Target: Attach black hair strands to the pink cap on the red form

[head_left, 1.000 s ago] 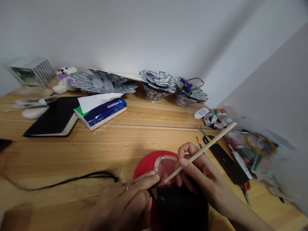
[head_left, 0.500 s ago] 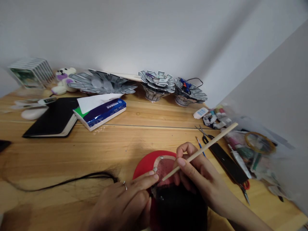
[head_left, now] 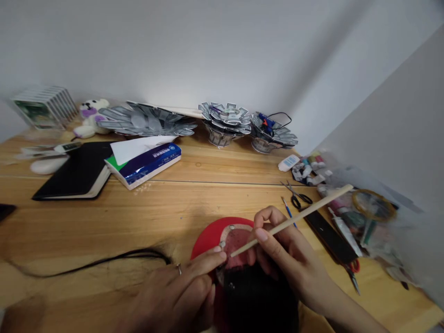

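Observation:
My right hand (head_left: 277,245) pinches a slim pale wooden stick (head_left: 294,218) between thumb and fingers, its lower tip close to the mesh of a wig base (head_left: 237,240). This pinkish base has a pale band held by pins and lies over a red rounded form (head_left: 204,236). Black hair (head_left: 260,296) covers the near part of the base. My left hand (head_left: 187,286), with a ring, is closed at the base's left edge, its forefinger pressing near a pin. A lock of black hair (head_left: 138,253) runs from the left into that hand; its gripped end is hidden.
A tissue box (head_left: 149,164), black notebook (head_left: 76,171) and white mouse (head_left: 48,165) lie at the left. Scissors (head_left: 296,194), a blue thin brush (head_left: 289,212) and a black case (head_left: 329,236) lie right. Card bowls (head_left: 224,127) stand along the wall.
The wooden stick has tilted lower, and its tip has shifted slightly left toward my left fingertips. Both hands stay in nearly the same place.

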`<move>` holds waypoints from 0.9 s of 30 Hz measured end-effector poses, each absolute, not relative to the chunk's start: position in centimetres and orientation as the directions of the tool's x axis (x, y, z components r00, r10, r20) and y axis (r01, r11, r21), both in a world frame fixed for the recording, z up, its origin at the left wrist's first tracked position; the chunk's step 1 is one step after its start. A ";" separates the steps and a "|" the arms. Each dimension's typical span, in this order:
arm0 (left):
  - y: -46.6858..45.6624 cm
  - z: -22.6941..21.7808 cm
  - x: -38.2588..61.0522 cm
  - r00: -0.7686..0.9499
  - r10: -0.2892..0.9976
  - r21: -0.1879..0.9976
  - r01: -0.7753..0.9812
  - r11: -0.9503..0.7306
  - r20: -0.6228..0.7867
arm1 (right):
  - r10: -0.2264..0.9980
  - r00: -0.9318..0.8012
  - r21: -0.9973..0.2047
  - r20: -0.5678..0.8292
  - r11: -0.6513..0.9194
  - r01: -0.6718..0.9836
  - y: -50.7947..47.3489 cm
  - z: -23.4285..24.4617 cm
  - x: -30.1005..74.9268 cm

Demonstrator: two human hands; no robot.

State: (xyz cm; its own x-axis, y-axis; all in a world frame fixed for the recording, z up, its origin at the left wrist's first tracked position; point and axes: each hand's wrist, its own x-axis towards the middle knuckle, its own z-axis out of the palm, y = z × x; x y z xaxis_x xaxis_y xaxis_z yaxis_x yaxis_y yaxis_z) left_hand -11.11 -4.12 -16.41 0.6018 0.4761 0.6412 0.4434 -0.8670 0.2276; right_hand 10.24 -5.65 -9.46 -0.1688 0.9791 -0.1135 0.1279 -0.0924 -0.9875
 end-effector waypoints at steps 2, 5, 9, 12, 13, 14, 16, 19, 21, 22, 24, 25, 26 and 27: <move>-4.2 -16.5 -11.1 0.602 0.471 0.237 0.429 -0.872 0.645 | 0.981 -0.165 -0.989 -0.099 -0.080 0.122 -5.7 -9.6 10.3; -4.3 -16.4 -11.1 0.521 0.534 0.338 0.428 -0.838 0.666 | 0.984 -0.159 -0.993 -0.075 -0.060 0.098 -5.8 -10.0 10.4; -4.3 -15.6 -11.0 0.425 0.716 0.595 0.400 -0.697 0.553 | 0.987 -0.154 -0.998 -0.055 -0.048 0.051 -5.8 -10.4 10.4; -4.3 -14.8 -11.1 0.471 0.767 0.702 0.355 -0.618 0.436 | 0.987 -0.162 -1.000 0.009 0.012 0.021 -5.8 -10.0 10.1; -4.3 -14.6 -11.1 0.475 0.771 0.730 0.326 -0.601 0.423 | 0.986 -0.164 -0.999 0.044 0.048 0.018 -5.8 -9.7 10.0; -4.4 -14.5 -11.1 0.462 0.780 0.757 0.293 -0.584 0.423 | 0.983 -0.166 -0.996 0.083 0.087 0.018 -5.8 -9.3 9.9; -4.7 -14.4 -11.0 0.438 0.795 0.805 0.224 -0.549 0.420 | 0.974 -0.164 -0.986 0.157 0.164 0.031 -5.8 -8.5 9.7; -5.2 -14.4 -10.8 0.415 0.819 0.857 0.155 -0.492 0.395 | 0.952 -0.169 -0.962 0.253 0.266 0.056 -5.8 -7.2 9.3; -5.4 -14.1 -10.7 0.407 0.831 0.882 0.114 -0.457 0.378 | 0.931 -0.174 -0.941 0.320 0.333 0.052 -5.7 -6.2 8.8; -5.4 -13.7 -10.7 0.401 0.838 0.893 0.095 -0.440 0.370 | 0.919 -0.172 -0.930 0.353 0.366 0.043 -5.6 -5.8 8.6; -5.3 -12.7 -10.9 0.395 0.842 0.903 0.068 -0.425 0.367 | 0.896 -0.147 -0.903 0.420 0.428 0.027 -5.2 -4.8 8.1; -5.1 -12.0 -11.1 0.403 0.838 0.902 0.065 -0.428 0.368 | 0.884 -0.124 -0.890 0.451 0.456 0.020 -4.9 -4.3 7.9; -4.9 -11.3 -11.5 0.418 0.830 0.899 0.067 -0.434 0.369 | 0.872 -0.098 -0.876 0.480 0.483 0.011 -4.5 -3.8 7.7; -4.7 -10.6 -12.0 0.436 0.822 0.897 0.070 -0.437 0.367 | 0.862 -0.069 -0.864 0.503 0.504 -0.002 -4.0 -3.3 7.6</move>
